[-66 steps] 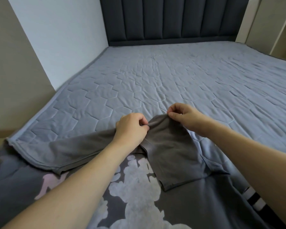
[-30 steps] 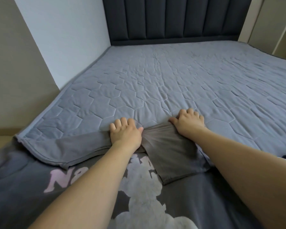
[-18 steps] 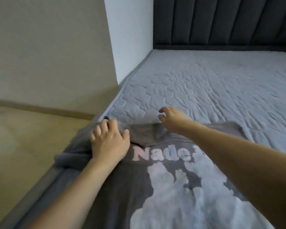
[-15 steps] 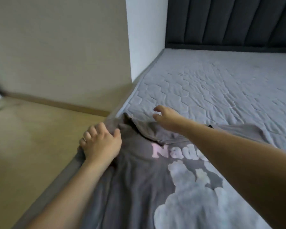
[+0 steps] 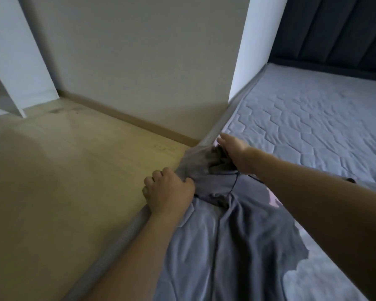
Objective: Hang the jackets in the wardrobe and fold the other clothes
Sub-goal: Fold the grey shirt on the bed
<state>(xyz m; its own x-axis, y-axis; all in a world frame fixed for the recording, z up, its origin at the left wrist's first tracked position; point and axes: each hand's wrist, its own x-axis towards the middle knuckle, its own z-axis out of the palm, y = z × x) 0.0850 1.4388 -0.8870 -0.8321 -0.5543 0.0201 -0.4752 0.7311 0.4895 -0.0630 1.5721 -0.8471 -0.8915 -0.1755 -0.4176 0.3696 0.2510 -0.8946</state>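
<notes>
A dark grey T-shirt (image 5: 243, 240) with a pale print (image 5: 313, 276) lies flat along the left edge of the bed. Its left sleeve (image 5: 199, 166) is bunched up at the mattress edge. My left hand (image 5: 168, 192) grips the sleeve, with curled fingers and the thumb pressed into the cloth. My right hand (image 5: 232, 148) reaches over the sleeve's far end with its fingers stretched out, touching the fabric near the bed's edge. Its thumb is hidden. My right forearm covers part of the shirt's chest and lettering.
The quilted grey-blue bed cover (image 5: 313, 127) stretches right and back to a dark padded headboard (image 5: 339, 33). Left of the mattress edge (image 5: 126, 233) lies a wooden floor (image 5: 63, 170). A beige wall (image 5: 139, 61) and a white wardrobe panel (image 5: 20, 61) stand beyond.
The view swung left. Both hands left the folded sleeve at the shirt's middle and moved to the left sleeve at the bed's edge. My left hand now grips it.
</notes>
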